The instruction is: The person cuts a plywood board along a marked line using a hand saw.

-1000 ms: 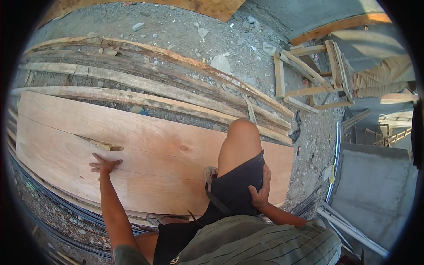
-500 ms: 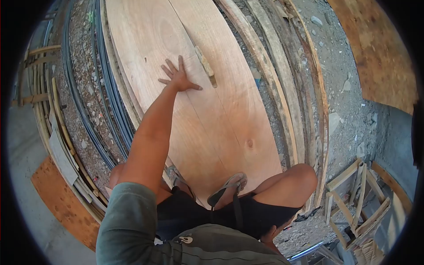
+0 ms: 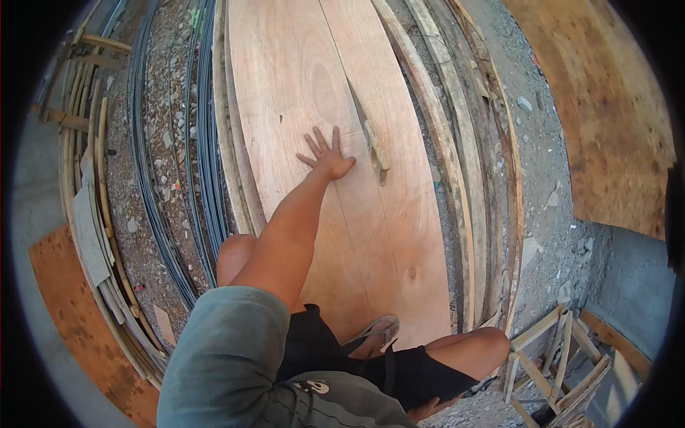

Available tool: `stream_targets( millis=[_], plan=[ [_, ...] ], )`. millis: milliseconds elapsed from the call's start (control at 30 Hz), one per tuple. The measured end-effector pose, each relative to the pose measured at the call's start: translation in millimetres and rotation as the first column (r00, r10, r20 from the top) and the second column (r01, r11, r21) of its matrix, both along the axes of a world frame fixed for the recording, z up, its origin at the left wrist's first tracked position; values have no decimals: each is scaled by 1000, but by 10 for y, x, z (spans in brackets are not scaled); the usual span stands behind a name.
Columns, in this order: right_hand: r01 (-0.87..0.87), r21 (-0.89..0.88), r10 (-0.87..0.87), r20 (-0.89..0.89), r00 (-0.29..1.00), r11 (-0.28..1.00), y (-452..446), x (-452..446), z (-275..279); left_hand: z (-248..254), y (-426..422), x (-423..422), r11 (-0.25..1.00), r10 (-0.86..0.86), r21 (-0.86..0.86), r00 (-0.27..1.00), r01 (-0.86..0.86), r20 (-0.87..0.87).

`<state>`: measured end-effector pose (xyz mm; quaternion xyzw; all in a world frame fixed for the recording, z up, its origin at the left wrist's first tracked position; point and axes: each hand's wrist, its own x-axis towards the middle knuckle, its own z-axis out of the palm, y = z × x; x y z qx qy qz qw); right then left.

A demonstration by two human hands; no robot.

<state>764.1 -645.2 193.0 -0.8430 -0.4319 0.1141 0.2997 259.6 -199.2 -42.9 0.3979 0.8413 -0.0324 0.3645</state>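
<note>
My left hand lies flat on a long plywood sheet, fingers spread, holding nothing. Just right of it, a small wood piece sits in a narrow slot cut in the sheet. Thin dark lines run lengthwise along the plywood. My right hand shows only in small part at the bottom edge, by my thigh; its fingers are hidden. One sandaled foot rests on the near end of the sheet.
Long timbers lie right of the sheet, and bundled dark rods lie left. A stained board is at upper right, a wooden frame at lower right. Poles and a brown board lie far left.
The view has swung round, so the sheet now runs up and down the picture. My left hand stays spread on the plywood. My right hand, earlier on my thigh, is now mostly hidden.
</note>
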Motion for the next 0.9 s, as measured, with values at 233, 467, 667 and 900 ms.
stream_targets(
  millis=[233,467,667,900],
  plan=[
    [91,-51,-85,109,990,995,-113,-229,46,-181,-114,156,958,151,260,983,-120,-104],
    [54,-294,54,350,935,954,-69,-418,539,-523,333,-8,758,514,613,783,-222,-352],
    [-319,-9,316,-130,940,948,2117,-1064,294,-485,449,43,874,428,433,773,-222,-468],
    [-751,-81,691,-338,639,655,4493,-2739,-1165,-627,470,31,895,406,403,726,-193,-554]
  ],
)
